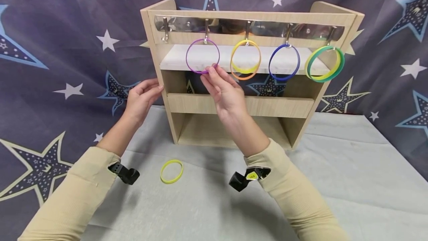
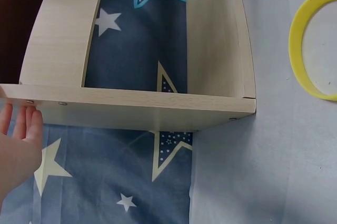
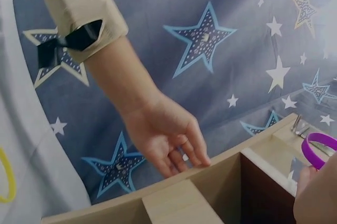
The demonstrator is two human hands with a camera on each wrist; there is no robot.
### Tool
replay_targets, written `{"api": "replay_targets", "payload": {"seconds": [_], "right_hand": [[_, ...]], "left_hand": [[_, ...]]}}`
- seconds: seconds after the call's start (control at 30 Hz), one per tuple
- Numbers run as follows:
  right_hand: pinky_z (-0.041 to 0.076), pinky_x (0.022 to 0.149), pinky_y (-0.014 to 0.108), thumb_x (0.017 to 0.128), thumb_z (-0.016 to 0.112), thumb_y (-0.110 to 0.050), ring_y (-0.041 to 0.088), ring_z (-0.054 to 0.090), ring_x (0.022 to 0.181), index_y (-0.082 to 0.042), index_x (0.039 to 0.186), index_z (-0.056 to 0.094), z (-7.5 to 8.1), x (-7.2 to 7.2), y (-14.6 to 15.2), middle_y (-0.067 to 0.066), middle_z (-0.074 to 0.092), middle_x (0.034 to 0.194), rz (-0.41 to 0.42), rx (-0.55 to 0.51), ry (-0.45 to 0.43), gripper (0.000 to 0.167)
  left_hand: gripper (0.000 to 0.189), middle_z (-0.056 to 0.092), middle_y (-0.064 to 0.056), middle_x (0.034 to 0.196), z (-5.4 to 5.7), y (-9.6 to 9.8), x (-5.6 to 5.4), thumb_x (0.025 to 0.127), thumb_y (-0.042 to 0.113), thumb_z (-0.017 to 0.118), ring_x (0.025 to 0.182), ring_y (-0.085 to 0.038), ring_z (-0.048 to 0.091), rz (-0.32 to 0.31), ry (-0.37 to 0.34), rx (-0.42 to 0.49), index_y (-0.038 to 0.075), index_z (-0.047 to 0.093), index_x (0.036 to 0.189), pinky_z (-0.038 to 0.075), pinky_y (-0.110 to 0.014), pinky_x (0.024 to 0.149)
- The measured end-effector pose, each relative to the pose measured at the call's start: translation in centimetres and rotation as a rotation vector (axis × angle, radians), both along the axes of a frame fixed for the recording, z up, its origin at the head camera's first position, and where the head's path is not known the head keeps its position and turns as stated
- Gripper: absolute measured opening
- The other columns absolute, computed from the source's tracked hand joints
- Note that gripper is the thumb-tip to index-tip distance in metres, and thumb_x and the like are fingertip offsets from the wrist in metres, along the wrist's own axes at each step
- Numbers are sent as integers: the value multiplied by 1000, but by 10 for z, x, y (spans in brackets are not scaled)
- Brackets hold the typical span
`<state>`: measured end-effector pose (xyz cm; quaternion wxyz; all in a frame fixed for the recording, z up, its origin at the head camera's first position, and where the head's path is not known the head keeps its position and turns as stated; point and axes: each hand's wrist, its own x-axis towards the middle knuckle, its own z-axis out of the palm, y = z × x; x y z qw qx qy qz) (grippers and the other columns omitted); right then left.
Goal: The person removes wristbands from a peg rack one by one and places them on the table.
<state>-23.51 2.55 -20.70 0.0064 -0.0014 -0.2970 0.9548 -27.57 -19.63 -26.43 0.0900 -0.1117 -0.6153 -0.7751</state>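
Note:
My right hand [image 1: 229,96] pinches the lower right edge of a thin purple wristband [image 1: 186,55], whose top is at the second hook [image 1: 207,29] from the left. That hook belongs to a shiny metal strip across the top of a pale wooden rack [image 1: 194,103]. At the rack's left side panel [image 2: 158,98], the fingers of my left hand [image 1: 142,101] rest against the outer face and edge, fairly straight. The right wrist view shows the purple wristband [image 3: 310,155] beside the right hand [image 3: 318,195], which is partly cut off there.
Orange [image 1: 244,78] and yellow [image 1: 245,71] bands hang on the third hook, a blue band [image 1: 284,79] on the fourth, green [image 1: 341,62] and yellow ones on the fifth. The leftmost hook [image 1: 165,29] is bare. Another yellow band [image 1: 162,172] lies on the grey cloth before the rack.

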Motion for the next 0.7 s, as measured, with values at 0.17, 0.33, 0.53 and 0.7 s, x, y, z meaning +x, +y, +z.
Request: {"api": "replay_targets", "payload": {"seconds": [0.17,0.33,0.53,0.7], "right_hand": [[51,103,36,91,58,5,13,69,77,-4,86,65,7,4,0,4,68,79,73,-55,9,13],[48,107,35,92,56,2,12,68,79,-5,87,63,9,9,0,4,68,81,125,-54,10,12],[45,110,36,95,51,4,12,69,79,-6,83,64,6,17,1,4,70,79,160,-31,65,20],[52,101,33,96,48,5,12,70,79,-7,83,66,4,24,1,4,70,80,187,16,130,25]], "left_hand": [[13,65,3,96,0,0,0,90,6,65,90,-3,66,4,-7,-19,10,62,102,55,-11,85],[15,65,3,98,0,0,1,90,7,65,91,-3,65,3,-12,-29,9,60,104,55,-10,85],[13,65,4,96,0,0,0,90,6,64,89,-3,66,5,-8,-27,10,61,103,55,-11,84],[12,66,3,94,0,0,0,90,4,64,88,-4,66,1,2,-9,12,64,99,56,-12,84]]}}
